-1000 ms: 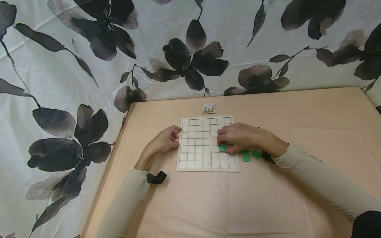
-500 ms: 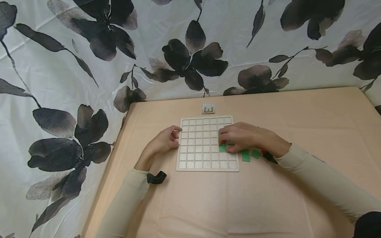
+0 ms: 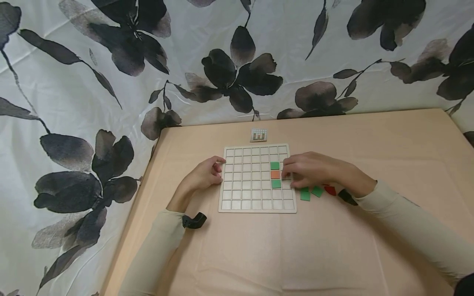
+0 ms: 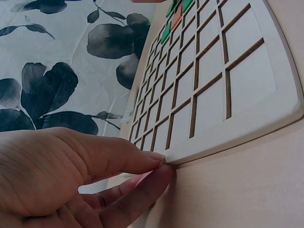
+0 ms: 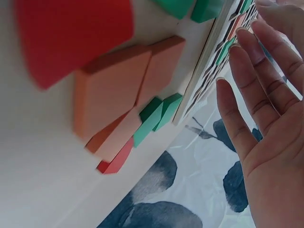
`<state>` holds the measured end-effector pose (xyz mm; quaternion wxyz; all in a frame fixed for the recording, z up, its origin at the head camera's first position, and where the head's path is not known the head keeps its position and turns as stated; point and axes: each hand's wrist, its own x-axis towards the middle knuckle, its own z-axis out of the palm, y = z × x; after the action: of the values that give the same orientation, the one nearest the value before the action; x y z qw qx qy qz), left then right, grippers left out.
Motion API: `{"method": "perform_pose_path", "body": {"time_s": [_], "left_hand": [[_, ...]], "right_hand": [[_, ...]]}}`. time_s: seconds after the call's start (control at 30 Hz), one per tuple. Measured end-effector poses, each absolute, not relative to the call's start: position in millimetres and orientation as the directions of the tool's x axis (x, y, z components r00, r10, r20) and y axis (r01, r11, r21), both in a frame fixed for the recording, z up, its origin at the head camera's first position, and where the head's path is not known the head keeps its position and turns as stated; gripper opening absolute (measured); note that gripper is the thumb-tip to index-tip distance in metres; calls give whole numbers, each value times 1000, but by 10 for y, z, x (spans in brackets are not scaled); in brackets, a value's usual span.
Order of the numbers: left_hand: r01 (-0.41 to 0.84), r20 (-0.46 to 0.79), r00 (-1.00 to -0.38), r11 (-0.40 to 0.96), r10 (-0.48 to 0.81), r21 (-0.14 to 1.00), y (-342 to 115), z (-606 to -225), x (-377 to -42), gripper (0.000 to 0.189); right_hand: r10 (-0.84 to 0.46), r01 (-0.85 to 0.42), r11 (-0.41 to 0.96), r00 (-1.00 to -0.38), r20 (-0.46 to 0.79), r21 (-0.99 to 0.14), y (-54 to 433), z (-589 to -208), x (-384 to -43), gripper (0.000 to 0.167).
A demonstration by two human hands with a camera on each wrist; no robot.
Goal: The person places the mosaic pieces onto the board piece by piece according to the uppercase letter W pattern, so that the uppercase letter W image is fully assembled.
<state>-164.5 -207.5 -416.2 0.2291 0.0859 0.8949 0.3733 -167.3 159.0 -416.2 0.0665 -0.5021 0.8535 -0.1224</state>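
Note:
A cream grid board [image 3: 246,185] lies flat on the table. Within one column to its right, an orange tile [image 3: 275,174] sits between a green tile [image 3: 274,165] above and another green tile [image 3: 276,183] below. My left hand [image 3: 205,172] pinches the board's left edge; in the left wrist view, thumb and finger meet at the rim [image 4: 228,142]. Over the board's right side is my right hand [image 3: 311,169], and the right wrist view shows its fingers relaxed, holding nothing. Beside the board lie loose green tiles [image 3: 305,196], a red tile [image 3: 330,190] and orange tiles [image 5: 114,85].
A small patterned card [image 3: 258,135] lies behind the board, near the back edge of the table [image 3: 259,255]. Behind the table hangs a white cloth [image 3: 177,37] with dark flowers. My right forearm partly covers the loose tiles in the head view.
My right hand has moved right, off the column of tiles, so the upper green and the orange tile now show. More of the red tile shows. The left hand stays put.

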Motion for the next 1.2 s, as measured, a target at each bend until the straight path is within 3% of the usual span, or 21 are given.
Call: {"method": "perform_pose_path", "body": {"time_s": [0.37,0.7,1.2], "left_hand": [[1,-334,-881,707,335,707,-2088,-4171,-1646,58],[18,-321,-883,709,342,705,-2092,-4185,-1647,57],[14,-320,-883,701,343,713,-2104,-4195,-1657,57]], "right_hand": [[-840,-802,517,-542,2,-301,1749,-4158,-1612,20],[-836,-804,515,-548,34,-296,1896,-4166,-1568,24],[-794,-754,585,-608,-18,-300,2090,-4160,-1497,22]]}}
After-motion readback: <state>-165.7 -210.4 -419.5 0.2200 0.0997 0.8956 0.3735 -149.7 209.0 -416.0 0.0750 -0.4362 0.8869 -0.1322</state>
